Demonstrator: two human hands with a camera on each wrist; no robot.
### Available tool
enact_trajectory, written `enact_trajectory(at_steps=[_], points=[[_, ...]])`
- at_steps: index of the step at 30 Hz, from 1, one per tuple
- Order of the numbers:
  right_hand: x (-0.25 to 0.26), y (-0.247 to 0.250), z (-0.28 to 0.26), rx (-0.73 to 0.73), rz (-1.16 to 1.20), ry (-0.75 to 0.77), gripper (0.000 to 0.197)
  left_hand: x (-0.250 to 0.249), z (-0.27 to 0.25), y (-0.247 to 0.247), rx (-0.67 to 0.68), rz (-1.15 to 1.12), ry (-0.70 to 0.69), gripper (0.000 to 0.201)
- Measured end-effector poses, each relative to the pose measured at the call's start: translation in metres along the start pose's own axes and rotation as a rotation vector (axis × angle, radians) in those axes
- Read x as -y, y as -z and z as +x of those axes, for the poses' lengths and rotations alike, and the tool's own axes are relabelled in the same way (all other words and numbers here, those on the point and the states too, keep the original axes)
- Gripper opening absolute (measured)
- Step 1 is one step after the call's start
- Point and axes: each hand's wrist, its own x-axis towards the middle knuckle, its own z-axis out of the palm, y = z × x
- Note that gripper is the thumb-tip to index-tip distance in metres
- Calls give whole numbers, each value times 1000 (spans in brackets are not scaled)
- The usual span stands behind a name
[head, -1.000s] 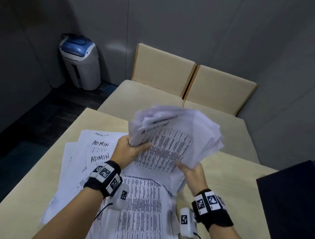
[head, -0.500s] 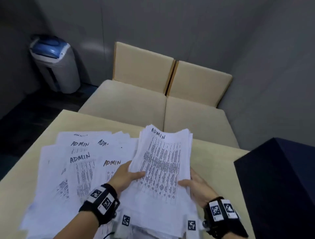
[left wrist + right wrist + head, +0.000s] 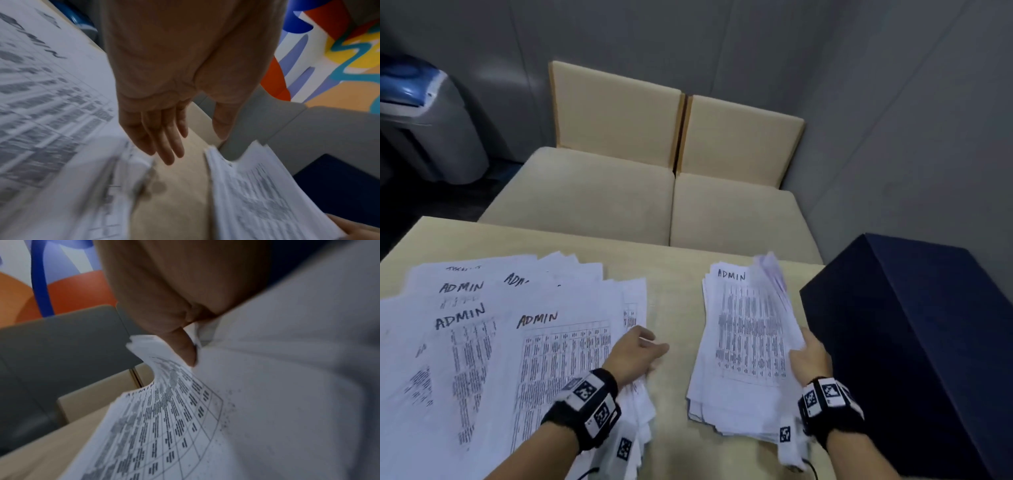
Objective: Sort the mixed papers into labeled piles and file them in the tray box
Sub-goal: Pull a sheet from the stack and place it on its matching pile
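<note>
1. Table [image 3: 674, 274] is carrying spread papers [image 3: 482, 342] at left, near the dark box [image 3: 911, 342] at right.
2. Stack [image 3: 750, 342] marked ADMIN is lying between them.
3. Right hand [image 3: 810, 356] is pinching the stack's right edge.
4. Left hand [image 3: 635, 353] is hovering, fingers straight, holding nothing.

Both bare forearms wear black wrist straps [image 3: 582, 414] carrying white blocks printed with black square markers.

ADMIN-marked stack [image 3: 748, 346] lies right of fanned ADMIN sheets [image 3: 493, 346] on table.
</note>
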Motion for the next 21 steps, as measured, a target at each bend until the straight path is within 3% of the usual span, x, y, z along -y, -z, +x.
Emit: enact_trajectory(at_steps=[5, 9, 11, 13, 15, 17, 19, 21], points=[[-5, -3, 22, -63, -202, -68, 40, 24, 6, 26, -227, 86, 36, 33], [26, -38, 10, -143, -262, 204, 45, 40, -3, 57, -373, 78, 41, 27], [50, -62, -5, -27, -187, 358, 37, 48, -12, 74, -469, 99, 21, 25], [72, -91, -25, 209, -77, 396, 34, 58, -22, 96, -578, 123, 27, 23], [90, -120, -47, 447, -21, 334, 40, 68, -30, 122, -661, 169, 63, 26], [104, -147, -66, 595, -34, 237, 53, 79, -37, 151, -739, 244, 124, 34], [115, -169, -80, 637, 3, 138, 67, 91, -41, 175, -786, 244, 191, 41], [123, -188, -89, 670, 106, 27, 85, 100, -43, 190, -715, 193, 243, 51]])
